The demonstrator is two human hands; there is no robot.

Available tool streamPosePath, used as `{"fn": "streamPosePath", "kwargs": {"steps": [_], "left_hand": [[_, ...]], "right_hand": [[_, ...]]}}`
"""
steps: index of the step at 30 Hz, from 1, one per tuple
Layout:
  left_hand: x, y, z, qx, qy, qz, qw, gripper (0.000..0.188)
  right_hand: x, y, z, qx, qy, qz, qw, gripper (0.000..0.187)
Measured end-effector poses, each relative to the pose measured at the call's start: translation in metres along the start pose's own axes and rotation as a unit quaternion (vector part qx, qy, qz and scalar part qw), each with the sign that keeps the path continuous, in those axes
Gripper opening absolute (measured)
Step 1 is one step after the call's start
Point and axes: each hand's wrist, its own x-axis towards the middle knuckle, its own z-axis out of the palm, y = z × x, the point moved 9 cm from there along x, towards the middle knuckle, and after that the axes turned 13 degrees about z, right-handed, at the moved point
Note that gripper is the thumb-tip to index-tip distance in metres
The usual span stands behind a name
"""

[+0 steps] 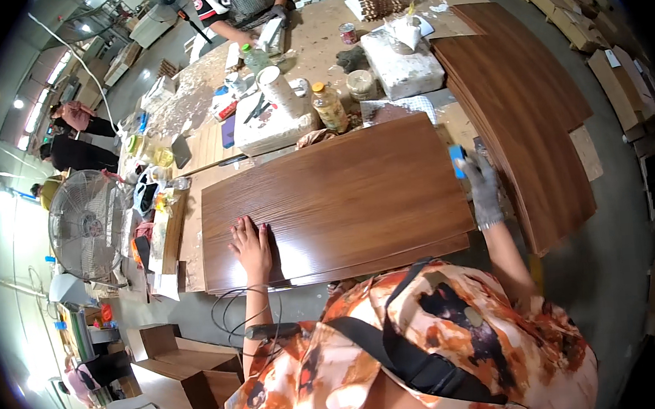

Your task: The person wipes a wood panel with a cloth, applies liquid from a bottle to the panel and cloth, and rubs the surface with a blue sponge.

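A dark brown wood-grain panel [342, 196] lies on the worktable in front of me, with the edge of another board showing beneath its near side. My left hand [251, 246], bare, rests flat on the panel's left part with its fingers stretched out. At the right end is my right hand [483, 190] in a grey work glove, its fingers closed on a small blue block [457, 162]. The block is beside the panel's right edge; whether it touches that edge, I cannot tell.
Curved stacked brown panels [518, 107] stand at the right. Beyond my panel are white foam blocks [403, 66], a jar with an orange cap [328, 107] and a white cylinder [280, 90]. A caged fan [87, 225] is at the left. Across the table a co-worker [249, 8] handles white pieces.
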Motion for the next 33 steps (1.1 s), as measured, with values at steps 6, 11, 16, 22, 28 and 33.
{"fn": "streamPosePath", "kwargs": {"steps": [6, 11, 16, 22, 28, 33], "left_hand": [[-0.007, 0.001, -0.006, 0.016, 0.023, -0.006, 1.000, 0.068], [-0.016, 0.008, -0.015, -0.039, 0.001, -0.043, 0.998, 0.066], [-0.028, -0.006, -0.009, -0.021, 0.027, -0.044, 0.998, 0.065], [0.004, 0.012, -0.006, -0.017, 0.033, -0.017, 0.999, 0.061], [-0.013, -0.003, -0.009, -0.013, 0.032, -0.044, 0.998, 0.061], [-0.007, 0.001, -0.003, -0.007, 0.031, -0.030, 0.999, 0.062]], "right_hand": [[0.142, -0.034, 0.073, -0.080, -0.025, -0.123, 0.989, 0.044], [0.236, -0.009, 0.152, -0.456, 0.036, -0.312, 0.833, 0.028], [0.265, 0.052, 0.239, -0.720, -0.029, -0.114, 0.684, 0.041], [0.298, 0.078, 0.192, -0.733, -0.054, 0.051, 0.676, 0.062], [0.242, 0.043, 0.247, -0.748, -0.060, 0.015, 0.661, 0.057], [0.207, 0.054, 0.309, -0.697, -0.138, -0.002, 0.704, 0.074]]}}
